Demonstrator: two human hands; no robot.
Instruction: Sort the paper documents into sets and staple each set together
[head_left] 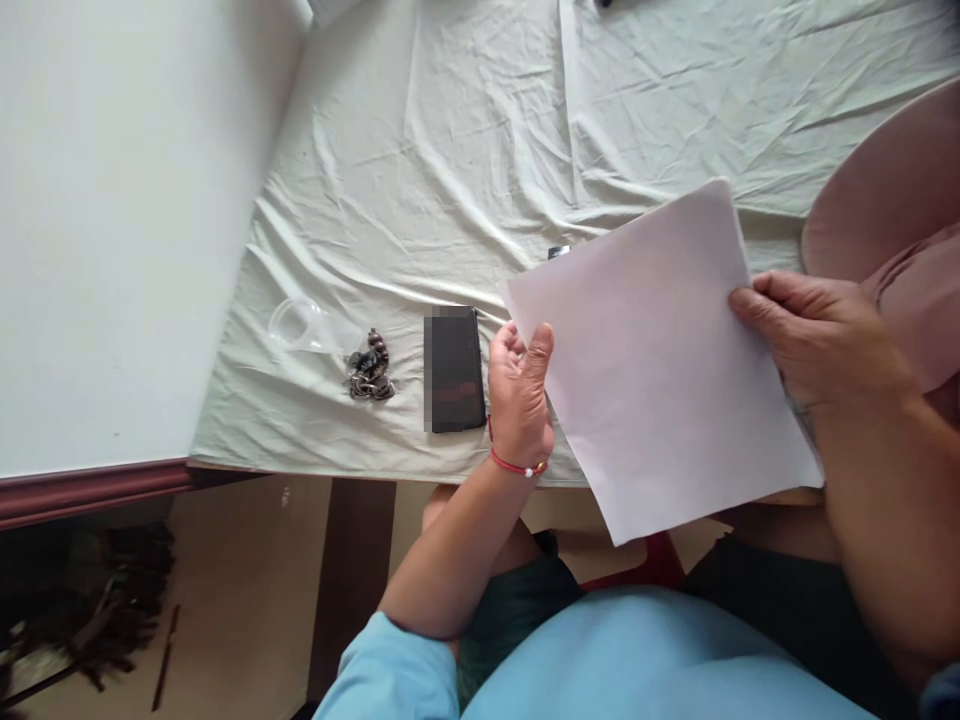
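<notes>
A stack of white paper is held up, tilted, over the table's near edge. My left hand, with a red bracelet on its wrist, is at the paper's left edge, its thumb in front and its other fingers partly hidden behind. At the opposite edge my right hand pinches the sheets, thumb on top and fingers bent. The sheet's face looks blank. Just left of my left hand a dark smartphone lies flat on the cloth. A small black item peeks out behind the paper's upper edge.
Pale green cloth with wrinkles covers the table. A clear plastic cup lies on its side by a bunch of keys with brown beads. White wall bounds the left. A pink rounded chair back stands at right.
</notes>
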